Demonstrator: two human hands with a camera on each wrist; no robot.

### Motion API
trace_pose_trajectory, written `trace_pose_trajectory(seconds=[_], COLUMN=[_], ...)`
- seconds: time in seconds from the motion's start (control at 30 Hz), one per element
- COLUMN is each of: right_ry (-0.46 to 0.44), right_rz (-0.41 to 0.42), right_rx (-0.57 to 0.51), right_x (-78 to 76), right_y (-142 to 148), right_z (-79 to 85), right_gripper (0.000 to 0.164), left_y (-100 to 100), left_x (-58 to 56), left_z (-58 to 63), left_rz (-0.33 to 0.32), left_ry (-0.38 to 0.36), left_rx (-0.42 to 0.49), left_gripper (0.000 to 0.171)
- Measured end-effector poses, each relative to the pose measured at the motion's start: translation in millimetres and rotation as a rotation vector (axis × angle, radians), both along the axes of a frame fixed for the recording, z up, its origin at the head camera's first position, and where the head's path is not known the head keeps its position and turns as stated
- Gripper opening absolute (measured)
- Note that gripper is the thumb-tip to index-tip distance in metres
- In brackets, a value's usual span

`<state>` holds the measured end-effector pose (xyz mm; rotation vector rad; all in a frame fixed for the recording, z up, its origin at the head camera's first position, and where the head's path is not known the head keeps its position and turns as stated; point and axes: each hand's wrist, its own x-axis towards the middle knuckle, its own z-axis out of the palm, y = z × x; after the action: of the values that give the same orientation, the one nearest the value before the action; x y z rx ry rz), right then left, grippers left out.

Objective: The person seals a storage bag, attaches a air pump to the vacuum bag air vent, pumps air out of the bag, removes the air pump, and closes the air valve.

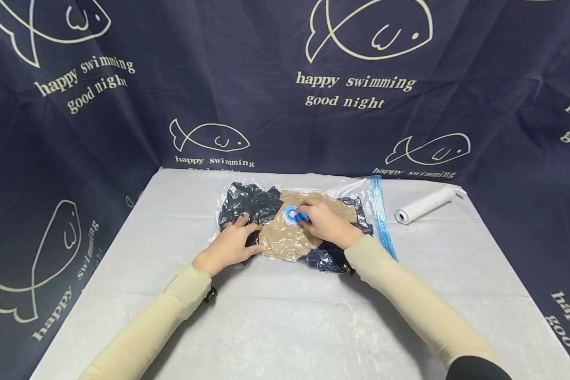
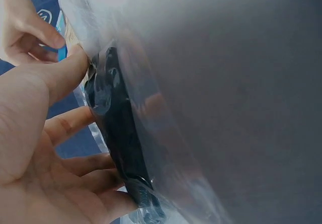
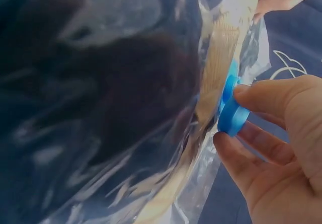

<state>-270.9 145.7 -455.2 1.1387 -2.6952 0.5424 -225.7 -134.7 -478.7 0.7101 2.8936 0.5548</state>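
Observation:
A clear vacuum storage bag (image 1: 285,245) lies on the table, wrinkled tightly around black and tan cloth. Its round blue valve (image 1: 290,214) sits on the tan part. My right hand (image 1: 330,221) pinches a blue valve cap (image 3: 234,117) between thumb and fingers, right beside the valve's base. The cap is tilted off the valve in the right wrist view. With fingers spread, my left hand (image 1: 233,243) rests on the left part of the bag; its fingertips (image 2: 121,201) touch the plastic over the black cloth.
A white cylindrical hand pump (image 1: 427,205) lies on the table to the right of the bag. The bag's blue zip strip (image 1: 383,221) runs along its right end. Dark blue fish-print curtains (image 1: 285,137) stand around the white table (image 1: 275,327).

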Motion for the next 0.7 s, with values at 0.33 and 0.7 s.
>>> trace_pose_trajectory(seconds=[0.33,0.7], right_ry=[-0.036,-0.046], right_rz=[0.003,-0.008], right_rx=[0.062,0.122], right_x=[-9.9,-9.3], right_y=[-19.5,-29.6], right_z=[1.3,2.4], right_gripper=[0.022,0.022], left_y=[0.2,1.1], left_x=[0.9,-0.6], left_z=[5.0,1.3], left_rz=[0.001,-0.006], left_ry=[-0.010,-0.001], left_rx=[-0.002,-0.009], left_gripper=[0.064,0.064])
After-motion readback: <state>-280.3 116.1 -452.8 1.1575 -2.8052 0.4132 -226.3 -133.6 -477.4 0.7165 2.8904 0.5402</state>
